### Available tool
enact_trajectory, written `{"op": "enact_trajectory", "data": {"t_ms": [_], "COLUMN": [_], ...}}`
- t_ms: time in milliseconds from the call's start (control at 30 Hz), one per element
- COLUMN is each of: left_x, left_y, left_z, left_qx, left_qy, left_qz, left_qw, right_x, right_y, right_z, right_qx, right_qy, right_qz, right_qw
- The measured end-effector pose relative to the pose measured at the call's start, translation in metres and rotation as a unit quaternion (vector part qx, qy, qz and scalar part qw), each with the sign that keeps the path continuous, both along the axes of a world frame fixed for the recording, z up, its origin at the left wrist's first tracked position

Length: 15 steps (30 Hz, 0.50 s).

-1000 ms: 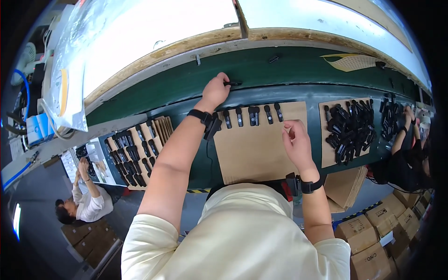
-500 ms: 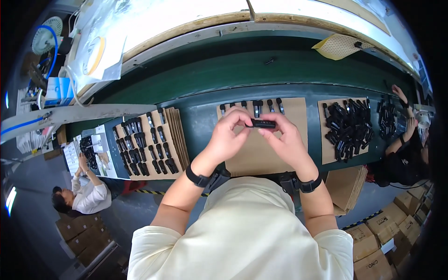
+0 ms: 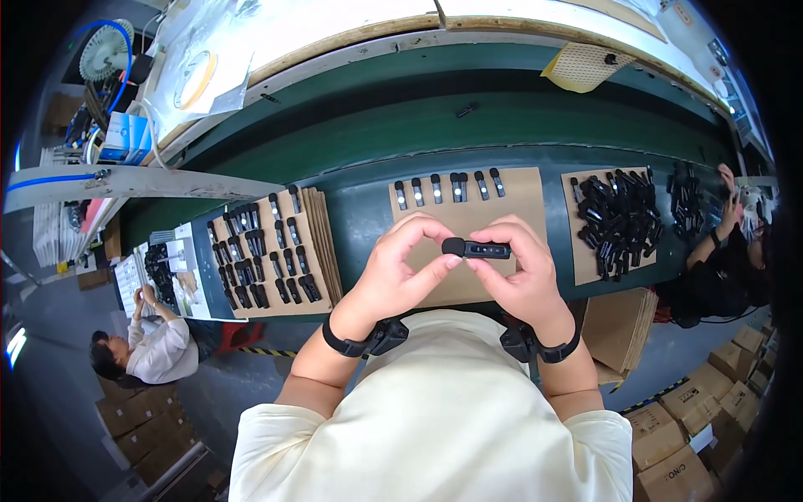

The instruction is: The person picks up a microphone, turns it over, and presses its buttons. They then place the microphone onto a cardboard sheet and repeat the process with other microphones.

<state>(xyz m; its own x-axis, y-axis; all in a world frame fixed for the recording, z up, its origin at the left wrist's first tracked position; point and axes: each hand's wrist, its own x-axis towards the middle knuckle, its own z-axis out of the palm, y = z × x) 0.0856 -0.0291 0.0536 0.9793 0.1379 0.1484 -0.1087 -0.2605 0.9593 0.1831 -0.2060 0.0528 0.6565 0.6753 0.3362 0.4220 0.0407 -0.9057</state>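
Observation:
Between my hands a small black clip-on microphone point(image 3: 488, 250) lies sideways above a cardboard sheet point(image 3: 525, 217). My right hand point(image 3: 523, 268) grips the body from the right, its face with small marks turned up. Thumb and finger of my left hand point(image 3: 410, 266) pinch at the round foam tip point(image 3: 453, 246) on the other end. Beyond my fingers, a row of similar microphones point(image 3: 437, 189) lies along the far edge of the sheet, foam tips pointing away from me.
To the left, cardboard sheets point(image 3: 322, 243) are stacked with microphones point(image 3: 259, 243) in rows on top. A heap of microphones point(image 3: 615, 217) covers another sheet at right. One person point(image 3: 163, 343) works at far left, another point(image 3: 723, 276) at far right. Cardboard boxes point(image 3: 677, 418) stand lower right.
Both hands have come nearer to me with the microphone. It has turned so that its marked face and foam tip now show plainly.

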Motion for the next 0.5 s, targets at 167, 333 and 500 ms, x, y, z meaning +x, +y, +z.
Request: {"op": "enact_trajectory", "data": {"t_ms": [167, 333, 500], "left_x": [-0.0052, -0.0081, -0.0065], "left_y": [-0.0051, -0.0053, -0.0075], "left_z": [0.008, 0.0095, 0.0096], "left_qx": [-0.01, -0.008, 0.0], "left_qy": [-0.019, -0.018, 0.008], "left_qz": [-0.001, -0.003, 0.02], "left_qw": [1.0, 1.0, 1.0], "right_x": [-0.0064, -0.0084, -0.0092], "right_y": [-0.0031, -0.006, -0.0049], "right_z": [0.0039, 0.0059, 0.0105], "right_qx": [0.015, 0.016, -0.003], "right_qy": [0.003, -0.031, -0.02], "right_qz": [0.003, 0.005, -0.013], "right_qw": [1.0, 0.999, 1.0]}}
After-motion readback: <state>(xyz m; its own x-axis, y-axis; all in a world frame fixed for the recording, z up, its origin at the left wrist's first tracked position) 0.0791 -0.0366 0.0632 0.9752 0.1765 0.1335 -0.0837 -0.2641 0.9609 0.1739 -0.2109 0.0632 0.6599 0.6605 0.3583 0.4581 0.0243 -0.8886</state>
